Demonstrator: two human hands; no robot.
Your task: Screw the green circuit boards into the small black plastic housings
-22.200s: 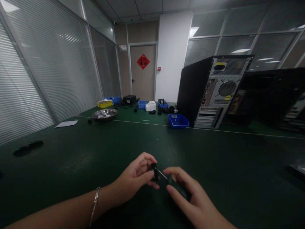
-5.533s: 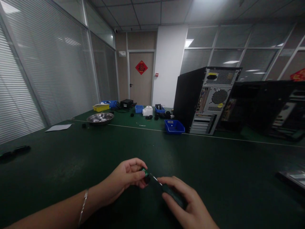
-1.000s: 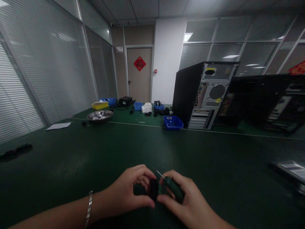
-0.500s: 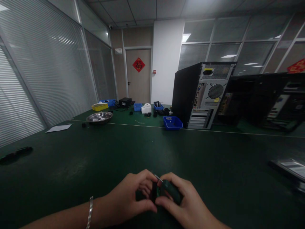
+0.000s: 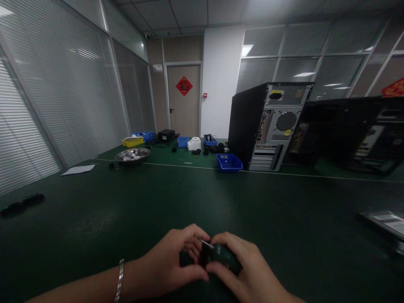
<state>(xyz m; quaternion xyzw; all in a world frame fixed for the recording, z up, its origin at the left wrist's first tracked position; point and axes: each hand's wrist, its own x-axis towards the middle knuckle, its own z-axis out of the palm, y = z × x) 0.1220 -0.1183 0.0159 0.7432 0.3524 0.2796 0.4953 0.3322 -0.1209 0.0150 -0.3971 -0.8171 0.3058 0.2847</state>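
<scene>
Head view: the left hand (image 5: 172,261) and the right hand (image 5: 251,267) meet above the green worktop (image 5: 176,198), nearer to the camera than the dark blue tray (image 5: 229,169). Between them, nearer than the tray and a little to its left, is a small black part (image 5: 205,253). The left grip is clamped on it in a loose C: thumb and index finger stand well apart, one at its lower end and one at its upper end, with the other fingers curled behind. Shadow hides exactly where each fingertip presses.

The right grip is closed round the dark green handle of a screwdriver (image 5: 226,257), straight in front of the tray. Its thumb and index finger reach forward to the right side of the black part; whether they touch it I cannot tell. The metal shaft slants up and leftward across the part's top, its end close to the left index finger.

A bracelet (image 5: 119,280) circles the left wrist. Directly right of the tray stands a computer tower (image 5: 248,126); well to the tray's left sits a metal bowl (image 5: 132,161), and beyond the tray, also leftward, a white housing (image 5: 193,144).
</scene>
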